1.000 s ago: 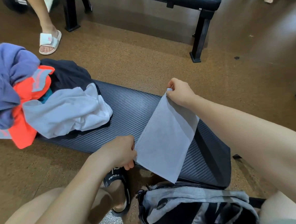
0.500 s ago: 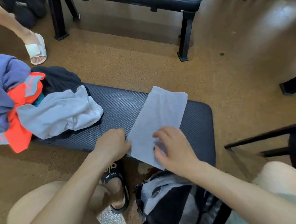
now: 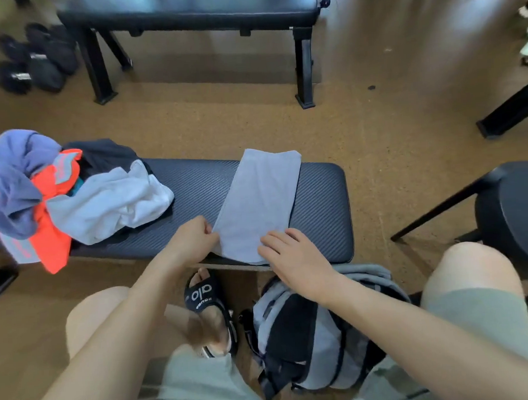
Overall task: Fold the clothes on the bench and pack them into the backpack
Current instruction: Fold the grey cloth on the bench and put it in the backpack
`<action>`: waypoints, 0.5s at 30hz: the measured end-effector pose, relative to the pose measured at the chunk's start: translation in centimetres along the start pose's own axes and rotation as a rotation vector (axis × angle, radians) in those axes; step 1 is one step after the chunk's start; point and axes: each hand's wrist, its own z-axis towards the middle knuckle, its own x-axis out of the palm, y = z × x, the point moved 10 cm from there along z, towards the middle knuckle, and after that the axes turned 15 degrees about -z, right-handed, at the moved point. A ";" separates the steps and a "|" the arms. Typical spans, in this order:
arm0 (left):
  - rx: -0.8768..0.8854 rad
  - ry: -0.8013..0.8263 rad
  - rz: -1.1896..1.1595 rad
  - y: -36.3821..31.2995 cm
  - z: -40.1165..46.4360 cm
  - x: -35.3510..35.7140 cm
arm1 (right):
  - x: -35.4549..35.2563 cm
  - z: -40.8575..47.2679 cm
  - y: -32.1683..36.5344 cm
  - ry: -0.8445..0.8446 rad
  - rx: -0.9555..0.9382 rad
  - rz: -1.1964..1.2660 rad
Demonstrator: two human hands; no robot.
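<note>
The black sandal (image 3: pixel 205 294) reads "alo". A folded grey cloth (image 3: pixel 258 200) lies flat across the bench (image 3: pixel 321 203). The left hand (image 3: pixel 194 241) pinches its near left corner; the right hand (image 3: pixel 293 256) presses spread fingers (image 3: pixel 272 240) on its near edge. The backpack (image 3: pixel 309 335) sits on the floor below.

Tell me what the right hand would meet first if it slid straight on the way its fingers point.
The right hand lies flat on the near end of the folded grey cloth, fingers pointing left toward the left hand. Sliding on, it would probably cross the cloth and meet that hand at the cloth's left edge.
</note>
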 end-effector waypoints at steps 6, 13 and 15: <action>-0.145 0.174 -0.589 0.3 -3.0 2.9 | -0.8 -3.1 -2.1 -0.073 0.034 0.057; -0.085 0.235 -0.498 -0.4 -5.0 5.3 | -1.6 -4.4 -2.0 -0.068 -0.058 -0.003; -0.111 0.208 -0.529 0.0 -5.0 5.4 | -1.9 -4.1 -2.3 -0.061 -0.030 -0.004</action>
